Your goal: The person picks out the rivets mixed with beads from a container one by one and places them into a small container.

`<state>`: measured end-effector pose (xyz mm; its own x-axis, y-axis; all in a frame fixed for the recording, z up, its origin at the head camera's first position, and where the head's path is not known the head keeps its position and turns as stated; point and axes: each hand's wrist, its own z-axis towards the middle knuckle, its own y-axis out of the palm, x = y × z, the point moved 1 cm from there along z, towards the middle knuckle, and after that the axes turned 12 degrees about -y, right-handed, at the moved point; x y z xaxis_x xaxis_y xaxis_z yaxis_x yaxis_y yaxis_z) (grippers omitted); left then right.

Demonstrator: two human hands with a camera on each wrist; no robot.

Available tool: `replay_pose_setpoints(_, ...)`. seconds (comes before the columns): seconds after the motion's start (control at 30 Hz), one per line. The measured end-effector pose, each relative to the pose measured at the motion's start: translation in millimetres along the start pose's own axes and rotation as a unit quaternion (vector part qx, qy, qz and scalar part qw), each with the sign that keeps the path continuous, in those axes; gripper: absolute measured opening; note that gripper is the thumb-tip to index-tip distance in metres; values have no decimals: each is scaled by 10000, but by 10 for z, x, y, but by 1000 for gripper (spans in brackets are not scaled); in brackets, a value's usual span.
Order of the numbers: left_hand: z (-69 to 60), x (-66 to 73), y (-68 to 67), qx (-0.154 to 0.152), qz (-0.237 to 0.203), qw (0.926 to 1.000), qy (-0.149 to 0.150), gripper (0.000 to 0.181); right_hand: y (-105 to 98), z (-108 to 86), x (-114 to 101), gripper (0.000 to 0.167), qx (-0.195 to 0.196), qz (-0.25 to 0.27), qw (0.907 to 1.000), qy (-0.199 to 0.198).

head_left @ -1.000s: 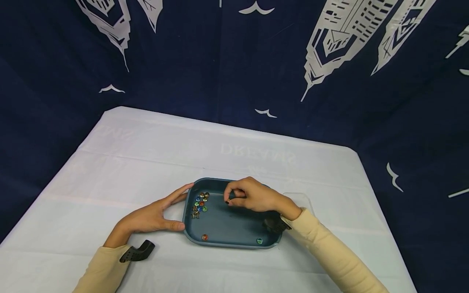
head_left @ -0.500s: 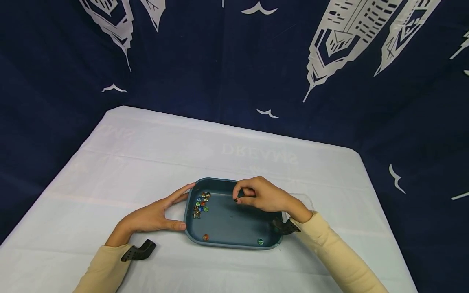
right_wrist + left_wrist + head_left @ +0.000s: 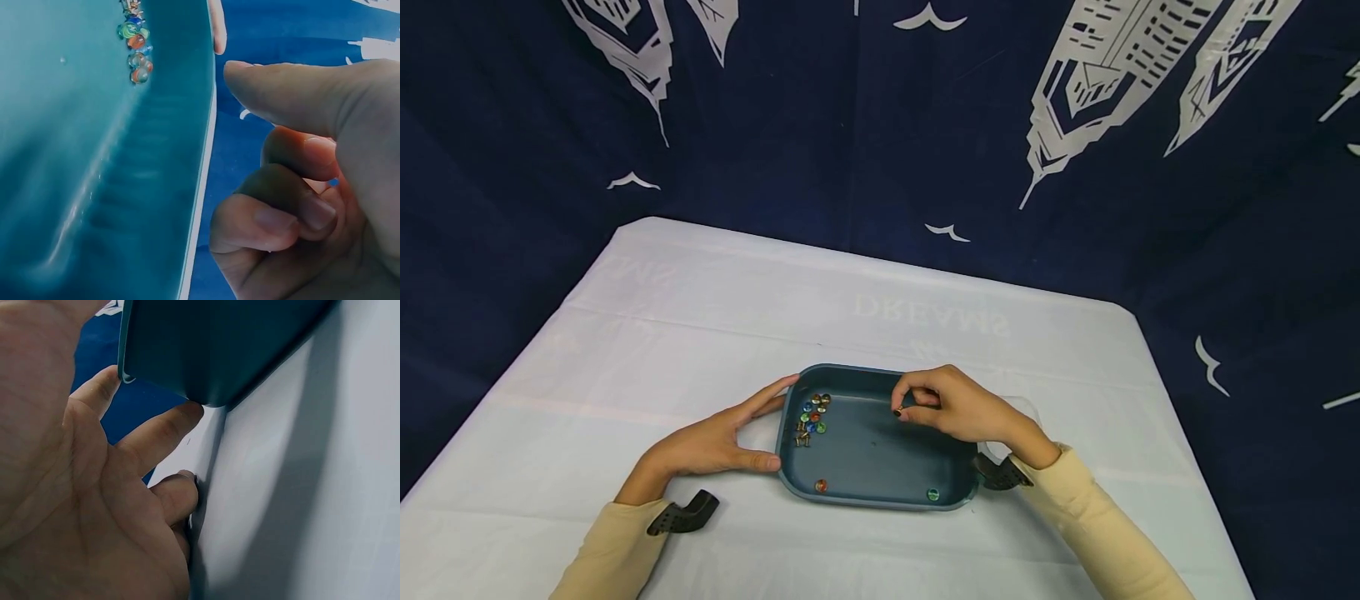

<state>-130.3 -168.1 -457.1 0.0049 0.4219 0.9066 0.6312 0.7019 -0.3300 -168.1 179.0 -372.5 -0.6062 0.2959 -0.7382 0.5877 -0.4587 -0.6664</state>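
Note:
A blue-green tray [image 3: 880,503] sits on the white-covered table. My left hand [image 3: 711,442] rests against its left end, fingers spread, with the thumb by the near corner and fingertips at the far corner; the left wrist view shows straight fingers [image 3: 159,434] touching the tray wall. Over the tray's right half, my right hand [image 3: 958,408] pinches a small dark-and-gold piece [image 3: 897,412] between thumb and forefinger; its exact kind is too small to tell. Glass marbles [image 3: 812,417] cluster along the tray's left side, beside small brass spool-shaped pieces [image 3: 802,439].
An orange marble [image 3: 821,486] lies near the tray's front left, a green one [image 3: 933,494] near its front right. A clear plastic container [image 3: 1021,407] is partly hidden behind the right wrist. A dark blue printed cloth [image 3: 880,125] hangs behind the table.
My right hand has moved rightward over the tray with the small piece still pinched. My left hand keeps its place at the tray's left end.

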Motion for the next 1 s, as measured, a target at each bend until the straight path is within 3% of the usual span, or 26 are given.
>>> replay_pose_setpoints(0.3,0,10,-5,-25,12,10000,-56,104,-109,-211,26,13,188,238,9993,203)
replay_pose_setpoints(0.83,1,29,-14,-11,31,9999,-96,104,-262,-528,106,11,439,-188,9977,489)
replay_pose_setpoints(1.0,-5,17,-10,-9,3,9999,-112,104,-293,-649,169,10,543,-49,9968,583)
